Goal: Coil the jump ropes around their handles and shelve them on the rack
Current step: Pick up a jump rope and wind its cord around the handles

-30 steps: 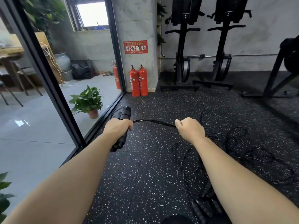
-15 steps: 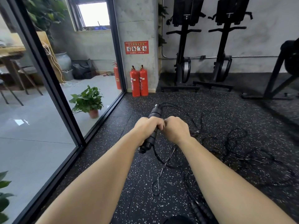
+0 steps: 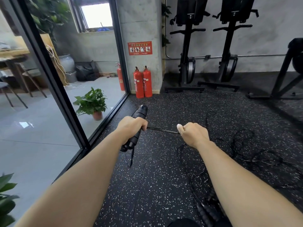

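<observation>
My left hand (image 3: 131, 127) grips a pair of black jump rope handles (image 3: 140, 113), held together and tilted, tops pointing up and right. A thin black rope (image 3: 161, 129) runs taut from the handles to my right hand (image 3: 192, 134), which pinches it in a closed fist. A short loop of rope (image 3: 131, 157) hangs below the handles. More black rope (image 3: 246, 154) lies tangled on the floor to the right. Several other black handles (image 3: 205, 212) lie by my right forearm at the bottom.
The floor is black speckled rubber (image 3: 155, 185). A glass wall with a dark frame (image 3: 54, 82) runs along the left. Two red fire extinguishers (image 3: 142, 83) stand by a concrete pillar. Black gym machines (image 3: 186, 46) line the back wall. No rack shows.
My hands were together at the handles half a second ago. They have now pulled apart, the left moving left and the right moving right, stretching the rope taut between them.
</observation>
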`<state>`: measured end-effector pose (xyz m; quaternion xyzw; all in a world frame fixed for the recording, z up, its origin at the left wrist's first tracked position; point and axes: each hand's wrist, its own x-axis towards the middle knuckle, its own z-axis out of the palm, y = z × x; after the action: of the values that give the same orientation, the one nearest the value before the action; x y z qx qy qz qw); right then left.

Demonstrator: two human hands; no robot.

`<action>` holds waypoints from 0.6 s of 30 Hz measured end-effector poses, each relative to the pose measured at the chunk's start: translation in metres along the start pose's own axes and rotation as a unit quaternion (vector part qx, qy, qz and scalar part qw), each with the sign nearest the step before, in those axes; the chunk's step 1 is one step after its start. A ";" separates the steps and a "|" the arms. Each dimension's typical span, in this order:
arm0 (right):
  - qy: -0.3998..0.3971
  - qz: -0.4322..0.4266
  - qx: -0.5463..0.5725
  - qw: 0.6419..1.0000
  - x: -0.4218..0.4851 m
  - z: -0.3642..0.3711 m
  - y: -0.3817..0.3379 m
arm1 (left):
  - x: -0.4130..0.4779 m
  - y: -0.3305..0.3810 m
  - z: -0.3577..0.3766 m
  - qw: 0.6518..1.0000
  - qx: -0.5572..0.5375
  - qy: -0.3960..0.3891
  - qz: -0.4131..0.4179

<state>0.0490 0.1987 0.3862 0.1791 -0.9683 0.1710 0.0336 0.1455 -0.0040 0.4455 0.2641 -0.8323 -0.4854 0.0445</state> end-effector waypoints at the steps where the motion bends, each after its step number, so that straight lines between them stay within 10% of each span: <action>1: 0.004 -0.002 -0.008 1.000 0.000 -0.001 -0.003 | 0.001 -0.001 0.000 1.000 0.025 0.014 0.005; 18: 0.055 -0.123 -0.065 0.989 -0.008 -0.002 -0.042 | -0.017 0.015 0.054 0.995 -0.072 -0.069 -0.001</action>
<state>0.0714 0.1653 0.4009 0.2847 -0.9446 0.1121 0.1187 0.1360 0.0524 0.4325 0.2267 -0.7963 -0.5609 0.0054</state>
